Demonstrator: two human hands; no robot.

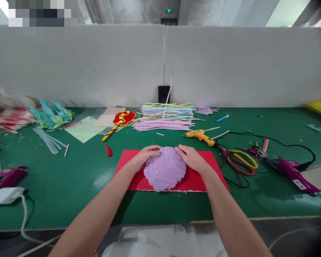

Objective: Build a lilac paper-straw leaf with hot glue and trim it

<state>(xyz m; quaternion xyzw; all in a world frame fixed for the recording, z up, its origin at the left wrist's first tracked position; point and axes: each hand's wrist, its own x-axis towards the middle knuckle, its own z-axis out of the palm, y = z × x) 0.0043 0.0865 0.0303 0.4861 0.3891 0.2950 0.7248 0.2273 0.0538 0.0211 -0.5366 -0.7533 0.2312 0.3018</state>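
Between my two hands is a rounded, leaf-like piece [165, 169] made of overlapping lilac strips, tilted above a red board [203, 178]. My left hand [147, 156] grips its upper left edge, thumb on the front face. On the upper right edge, my right hand [188, 156] pinches it between thumb and fingers. The fingers behind the piece are partly hidden. Beyond the board lie lilac pipe cleaners [163, 125] and a pile of mixed pastel ones. A yellow glue gun [200, 136] rests just past the board's right back edge.
Red-and-yellow scissors [242, 162], a purple power strip [294, 175] and black cable lie to the right. Leftward are a red-and-yellow fan-shaped ornament [123, 118], pale green paper [85, 129], glue sticks [49, 140] and another power strip [8, 178]. A grey partition [96, 64] closes the back.
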